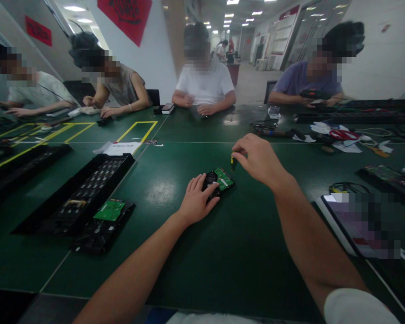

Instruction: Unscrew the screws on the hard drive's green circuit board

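Observation:
A hard drive with a green circuit board facing up lies on the green table in front of me. Across its black left part rests my left hand, fingers spread and lying flat on it. My right hand pinches a small screwdriver with a yellow and dark handle. The screwdriver stands nearly upright over the drive's right edge; whether its tip sits in a screw is too small to tell. A second drive, also with a green board, lies to the left, on a black unit.
Left of me stands a long black tray with a paper sheet behind it. A tablet lies at my right, near cables and another black unit. Several people sit across the green table, one holding a power tool.

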### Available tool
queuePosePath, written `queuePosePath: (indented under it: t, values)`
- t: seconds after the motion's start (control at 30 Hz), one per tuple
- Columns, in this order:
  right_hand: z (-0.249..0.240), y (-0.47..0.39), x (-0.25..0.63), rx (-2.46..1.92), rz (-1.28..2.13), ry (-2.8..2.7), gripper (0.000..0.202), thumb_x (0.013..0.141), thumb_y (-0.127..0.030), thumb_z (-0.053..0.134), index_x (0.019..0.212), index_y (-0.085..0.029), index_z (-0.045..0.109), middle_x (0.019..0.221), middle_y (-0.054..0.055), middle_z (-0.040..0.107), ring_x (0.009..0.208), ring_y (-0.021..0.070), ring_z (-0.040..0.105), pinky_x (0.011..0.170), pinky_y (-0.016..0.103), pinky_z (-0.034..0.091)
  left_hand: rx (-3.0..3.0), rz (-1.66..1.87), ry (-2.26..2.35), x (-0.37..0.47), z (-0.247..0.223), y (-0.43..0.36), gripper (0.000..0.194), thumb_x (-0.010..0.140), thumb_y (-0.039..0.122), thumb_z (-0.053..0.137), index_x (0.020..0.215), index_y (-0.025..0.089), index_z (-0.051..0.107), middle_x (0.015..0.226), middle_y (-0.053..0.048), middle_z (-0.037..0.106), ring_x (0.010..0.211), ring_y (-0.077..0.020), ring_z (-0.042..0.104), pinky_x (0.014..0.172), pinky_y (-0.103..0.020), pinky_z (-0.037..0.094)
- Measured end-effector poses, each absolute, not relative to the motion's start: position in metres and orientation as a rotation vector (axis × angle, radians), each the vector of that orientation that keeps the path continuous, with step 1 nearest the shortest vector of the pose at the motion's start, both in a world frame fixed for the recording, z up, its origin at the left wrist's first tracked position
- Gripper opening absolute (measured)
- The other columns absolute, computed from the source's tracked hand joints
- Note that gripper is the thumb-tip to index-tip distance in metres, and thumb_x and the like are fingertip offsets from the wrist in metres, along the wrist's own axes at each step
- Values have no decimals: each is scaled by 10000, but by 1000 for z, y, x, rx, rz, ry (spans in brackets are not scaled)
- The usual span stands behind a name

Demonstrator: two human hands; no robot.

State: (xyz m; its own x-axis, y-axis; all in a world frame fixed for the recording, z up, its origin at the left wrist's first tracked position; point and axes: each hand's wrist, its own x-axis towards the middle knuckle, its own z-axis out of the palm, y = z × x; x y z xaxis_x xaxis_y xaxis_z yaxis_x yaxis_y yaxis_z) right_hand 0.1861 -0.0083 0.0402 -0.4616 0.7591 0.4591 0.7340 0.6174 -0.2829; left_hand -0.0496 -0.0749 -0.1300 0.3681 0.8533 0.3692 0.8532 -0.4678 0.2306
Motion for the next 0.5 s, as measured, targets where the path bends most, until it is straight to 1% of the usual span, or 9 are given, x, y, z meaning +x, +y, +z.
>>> queuePosePath:
  t: [0.13,0.27,0.4,0.5]
  values:
    - [40,-8,187,-1195,29,-2320,143,949,-126,650,1015,-192,758,1138,123,725,1076,288,673,952,420,510,2596,708,1618,-50,-130,-74,525,1032,489,632,1529,319,602,1727,-131,330,1572,-420,332,1263,-646,316]
    - [38,-7,188,-1183,0,-2299,183,935,-99,652,1070,-173,750,1148,135,731,1065,290,677,954,420,513,2598,709,1612,-50,-130,-74,517,1034,489,628,1521,315,609,1721,-134,343,1570,-416,339,1264,-645,318]
    - [36,-5,188,-1150,5,-2263,144,897,-88,691,1007,-179,713,1051,109,724,960,263,673,892,394,521,2604,709,1617,-50,-130,-74,515,1036,489,626,1519,311,612,1721,-139,341,1569,-413,344,1266,-643,316]
    - [35,-4,186,-1165,-18,-2247,118,891,-98,706,958,-193,686,1030,95,714,939,258,667,860,388,515,2600,718,1619,-50,-130,-75,512,1030,487,636,1513,318,616,1720,-129,346,1568,-415,345,1265,-642,319]
